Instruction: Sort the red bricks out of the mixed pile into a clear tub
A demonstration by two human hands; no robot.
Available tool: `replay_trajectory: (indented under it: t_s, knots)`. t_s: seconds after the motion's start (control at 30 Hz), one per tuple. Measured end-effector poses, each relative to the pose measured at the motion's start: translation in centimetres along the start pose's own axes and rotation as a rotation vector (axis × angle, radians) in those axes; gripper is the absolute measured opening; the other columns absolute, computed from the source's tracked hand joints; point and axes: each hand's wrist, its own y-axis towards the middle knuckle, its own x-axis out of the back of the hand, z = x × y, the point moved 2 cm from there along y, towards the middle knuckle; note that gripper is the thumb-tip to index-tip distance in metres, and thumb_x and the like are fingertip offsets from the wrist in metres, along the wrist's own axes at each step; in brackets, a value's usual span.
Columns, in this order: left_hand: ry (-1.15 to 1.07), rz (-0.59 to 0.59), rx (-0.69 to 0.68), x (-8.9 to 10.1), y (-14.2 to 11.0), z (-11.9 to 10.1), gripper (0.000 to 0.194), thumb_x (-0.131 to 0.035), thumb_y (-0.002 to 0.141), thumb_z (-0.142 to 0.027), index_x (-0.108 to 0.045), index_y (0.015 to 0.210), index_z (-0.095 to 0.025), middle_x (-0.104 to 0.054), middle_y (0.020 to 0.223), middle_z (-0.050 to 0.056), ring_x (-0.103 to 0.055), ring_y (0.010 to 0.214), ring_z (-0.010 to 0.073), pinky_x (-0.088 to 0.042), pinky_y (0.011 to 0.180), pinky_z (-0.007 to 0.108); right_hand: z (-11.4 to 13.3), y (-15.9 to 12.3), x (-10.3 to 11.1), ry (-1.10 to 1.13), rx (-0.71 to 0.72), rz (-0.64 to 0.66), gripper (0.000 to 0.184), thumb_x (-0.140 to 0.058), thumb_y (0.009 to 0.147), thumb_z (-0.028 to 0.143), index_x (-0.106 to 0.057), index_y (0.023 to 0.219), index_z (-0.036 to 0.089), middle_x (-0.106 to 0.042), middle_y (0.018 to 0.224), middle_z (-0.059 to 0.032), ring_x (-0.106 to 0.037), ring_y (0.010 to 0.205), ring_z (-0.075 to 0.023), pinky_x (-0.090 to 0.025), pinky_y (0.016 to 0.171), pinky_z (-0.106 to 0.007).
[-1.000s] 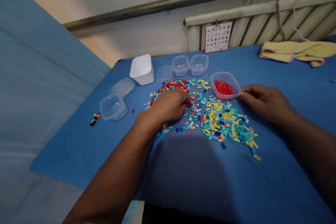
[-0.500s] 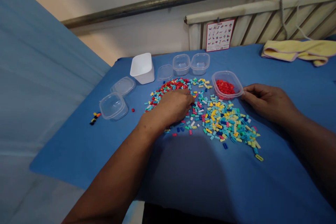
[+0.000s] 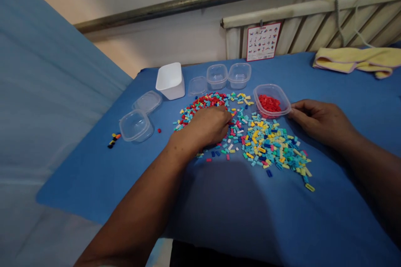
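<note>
My left hand [image 3: 210,126] reaches into a mixed pile of small plastic building bricks [image 3: 206,101], its fingers curled down and pressed together. Whatever is between those fingertips is hidden under the hand. With thumb and fingers closed, my right hand [image 3: 321,122] grips the near right side of a clear plastic tub [image 3: 284,102]. Inside that tub lie many red bricks [image 3: 269,104]. Between my hands spreads a second heap of bricks [image 3: 266,144], mostly turquoise and yellow with some blue and green.
Two clear tubs [image 3: 239,76], a lid [image 3: 198,86] and a white container [image 3: 171,83] stand along the back. Leftward are another clear tub [image 3: 136,127], a lid [image 3: 148,102], one red piece [image 3: 159,130] and a small joined brick figure [image 3: 113,140]. A yellow cloth [image 3: 351,59] lies back right.
My left fingers have shifted slightly within the pile. My right hand keeps its hold on the tub of red bricks, and the view has barely moved.
</note>
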Motion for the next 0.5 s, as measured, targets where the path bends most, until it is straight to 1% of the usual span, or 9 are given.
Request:
replay_trajectory:
  t_s: [0.07,0.23,0.4,0.5]
  knots:
    - [-0.019,-0.023,-0.002,-0.18,0.15,0.03,0.03,-0.048,0.106,-0.022,-0.076,0.115,-0.018,-0.076,0.122,0.012,-0.073,0.11,0.0292,-0.053,0.081,0.039,0.05,0.01,0.02,-0.014,-0.003,-0.003,0.055,-0.065,0.086,0.071,-0.086,0.104,0.023,-0.081,0.084,-0.0062,-0.068,0.073,-0.0258,-0.046,0.067,-0.038]
    - [-0.018,-0.042,-0.018,-0.56,0.22,0.17,0.027,-0.05,0.105,-0.024,-0.075,0.11,-0.016,-0.074,0.121,0.015,-0.072,0.105,0.0294,-0.053,0.081,0.04,-0.14,0.04,0.03,-0.012,-0.01,0.031,0.051,-0.065,0.092,0.067,-0.086,0.11,0.024,-0.083,0.09,-0.0061,-0.07,0.077,-0.0264,-0.048,0.07,-0.04]
    - [-0.05,-0.078,-0.03,-0.55,0.2,0.66,0.024,-0.051,0.104,-0.024,-0.073,0.109,-0.017,-0.075,0.12,0.013,-0.069,0.105,0.0279,-0.053,0.083,0.039,-0.47,-0.01,-0.02,-0.017,0.027,0.024,0.046,-0.065,0.096,0.07,-0.084,0.106,0.03,-0.082,0.088,-0.0055,-0.07,0.075,-0.0278,-0.049,0.069,-0.042]
    - [-0.063,-0.093,-0.031,-0.5,0.26,0.83,0.024,-0.051,0.105,-0.024,-0.072,0.11,-0.016,-0.074,0.118,0.013,-0.069,0.106,0.0276,-0.054,0.087,0.039,-0.45,-0.01,-0.1,-0.015,0.046,0.014,0.048,-0.063,0.097,0.072,-0.084,0.105,0.03,-0.082,0.085,-0.0061,-0.07,0.072,-0.0271,-0.049,0.066,-0.041]
